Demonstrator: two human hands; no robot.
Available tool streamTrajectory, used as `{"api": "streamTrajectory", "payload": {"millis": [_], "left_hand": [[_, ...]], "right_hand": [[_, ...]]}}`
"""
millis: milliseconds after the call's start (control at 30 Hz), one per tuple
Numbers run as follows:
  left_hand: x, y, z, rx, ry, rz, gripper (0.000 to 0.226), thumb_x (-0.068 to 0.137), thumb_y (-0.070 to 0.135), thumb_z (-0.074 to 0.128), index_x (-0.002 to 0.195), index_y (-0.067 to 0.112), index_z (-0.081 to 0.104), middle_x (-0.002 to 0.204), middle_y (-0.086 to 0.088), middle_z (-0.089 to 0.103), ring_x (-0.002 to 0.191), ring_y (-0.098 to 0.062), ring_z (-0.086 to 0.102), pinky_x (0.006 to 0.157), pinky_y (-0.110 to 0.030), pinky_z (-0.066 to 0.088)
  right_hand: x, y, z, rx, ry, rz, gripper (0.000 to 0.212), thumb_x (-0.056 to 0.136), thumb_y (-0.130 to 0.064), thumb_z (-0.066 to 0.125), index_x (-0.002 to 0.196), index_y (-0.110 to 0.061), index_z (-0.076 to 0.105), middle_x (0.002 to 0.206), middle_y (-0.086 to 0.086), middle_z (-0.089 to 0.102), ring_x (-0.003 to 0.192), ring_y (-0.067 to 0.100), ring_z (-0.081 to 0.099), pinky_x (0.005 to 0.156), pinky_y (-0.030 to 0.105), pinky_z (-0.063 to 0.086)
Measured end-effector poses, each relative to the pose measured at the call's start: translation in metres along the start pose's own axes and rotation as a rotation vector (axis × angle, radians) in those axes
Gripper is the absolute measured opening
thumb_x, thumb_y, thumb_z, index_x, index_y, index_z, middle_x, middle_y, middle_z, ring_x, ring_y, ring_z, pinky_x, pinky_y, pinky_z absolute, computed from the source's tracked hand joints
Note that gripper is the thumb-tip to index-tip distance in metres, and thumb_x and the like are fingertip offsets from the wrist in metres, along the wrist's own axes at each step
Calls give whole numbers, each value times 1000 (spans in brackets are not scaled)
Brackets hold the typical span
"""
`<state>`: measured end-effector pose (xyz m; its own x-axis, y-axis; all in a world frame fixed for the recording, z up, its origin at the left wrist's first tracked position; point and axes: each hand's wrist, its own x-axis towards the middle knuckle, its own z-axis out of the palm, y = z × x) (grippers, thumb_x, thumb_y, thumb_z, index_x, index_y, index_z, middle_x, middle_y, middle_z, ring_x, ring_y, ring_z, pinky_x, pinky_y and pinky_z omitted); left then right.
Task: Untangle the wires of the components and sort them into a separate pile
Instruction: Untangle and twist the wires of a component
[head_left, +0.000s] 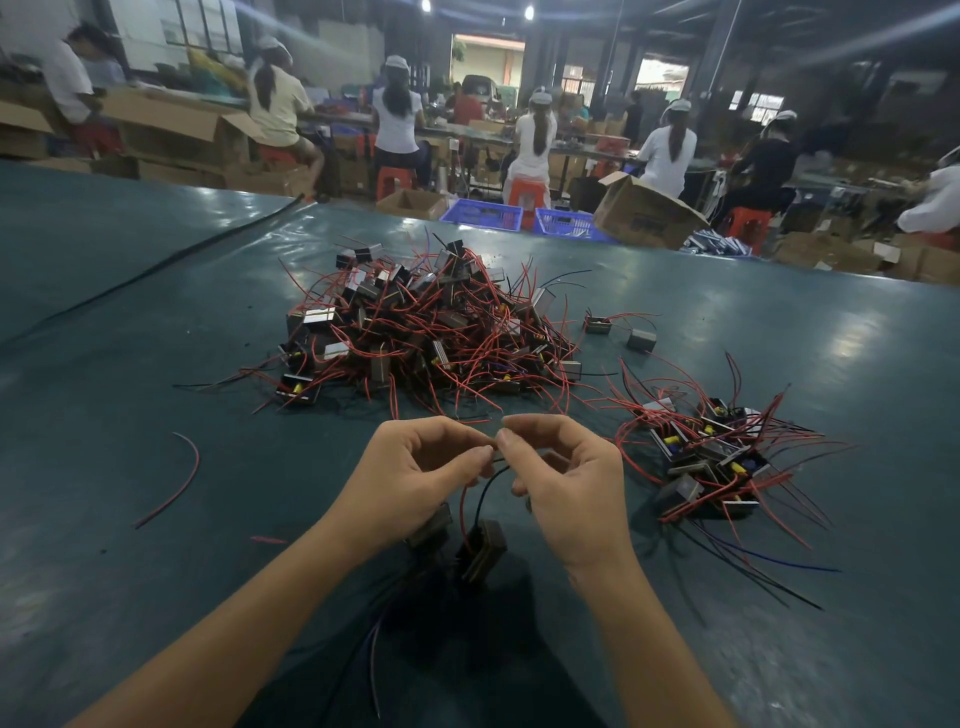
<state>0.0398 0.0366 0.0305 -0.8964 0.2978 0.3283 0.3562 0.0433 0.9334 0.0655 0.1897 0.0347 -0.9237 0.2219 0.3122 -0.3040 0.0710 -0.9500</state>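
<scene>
A big tangled heap of small block components with red and black wires (415, 327) lies in the middle of the green table (130, 364). A smaller pile of the same components (711, 457) sits to the right. My left hand (410, 483) and my right hand (566, 488) are raised side by side in front of the heap, fingertips nearly meeting, each pinching thin wires. A dark component (480, 551) hangs by its red and black wires below my hands. A second component (431, 525) shows under my left palm, partly hidden.
Two stray components (618, 330) lie between the piles. A loose red wire (176, 483) and a short red bit (267, 540) lie at the left. A black cable (171, 265) crosses the far left. Beyond the table edge are cardboard boxes, blue crates (483, 215) and seated workers.
</scene>
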Motion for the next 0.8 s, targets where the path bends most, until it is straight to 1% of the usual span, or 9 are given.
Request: {"api": "streamTrajectory", "payload": {"millis": [100,167,233,333,467,567,667,700,800], "left_hand": [[-1,-1,1,44,-1,-8,10,87,9,69,89,17,73,76,2,75,71,-8,69,68,-16,52],[-2,-1,1,62,9,-7,7,88,10,69,88,16,73,76,2,74,71,-7,69,68,-16,52],[-1,-1,1,70,20,-4,6,88,10,69,88,15,73,75,2,74,71,-7,69,68,-15,51],[-1,-1,0,49,33,-10,7,88,10,68,86,15,72,73,1,73,69,-7,68,66,-14,51],[-1,-2,0,21,14,-10,7,88,10,67,86,15,72,72,1,73,69,-6,68,67,-14,50],[0,-3,-1,1,-1,-10,4,86,15,69,87,16,72,75,0,74,72,-7,69,68,-14,51],[0,-3,-1,-13,-2,-2,15,80,28,69,89,16,73,77,-1,75,74,-9,70,70,-15,52],[0,-3,-1,-13,2,2,16,78,29,69,89,17,73,77,-1,75,74,-9,71,69,-15,52],[2,-5,0,-51,20,-7,16,77,28,70,87,16,73,75,-1,75,72,-8,70,68,-14,51]], "right_hand": [[0,0,0,86,17,108,15,84,-4,71,84,-20,72,71,-1,68,50,3,55,42,13,39],[1,0,-1,98,17,143,17,86,-2,68,83,-18,72,73,3,70,48,4,54,41,12,38],[1,-1,-1,95,4,143,17,86,-2,67,83,-18,72,74,3,71,48,3,53,41,12,38],[1,-2,-3,88,-28,138,16,87,-3,68,85,-18,73,72,1,70,46,4,51,41,12,37],[3,-1,-5,192,-38,250,12,86,-6,69,93,-17,70,77,7,68,40,7,45,34,16,30],[4,-2,-8,276,-45,327,13,86,-8,71,98,-12,67,79,11,68,34,6,40,33,14,25],[4,-2,-8,247,-28,271,14,85,-8,71,97,-10,66,79,16,70,32,8,37,33,15,27],[4,-2,-8,207,-19,229,12,85,-8,72,96,-11,66,79,14,70,31,8,38,34,16,28],[2,0,-5,62,-2,117,10,86,-9,72,90,-17,67,74,1,70,31,9,40,36,17,33]]}}
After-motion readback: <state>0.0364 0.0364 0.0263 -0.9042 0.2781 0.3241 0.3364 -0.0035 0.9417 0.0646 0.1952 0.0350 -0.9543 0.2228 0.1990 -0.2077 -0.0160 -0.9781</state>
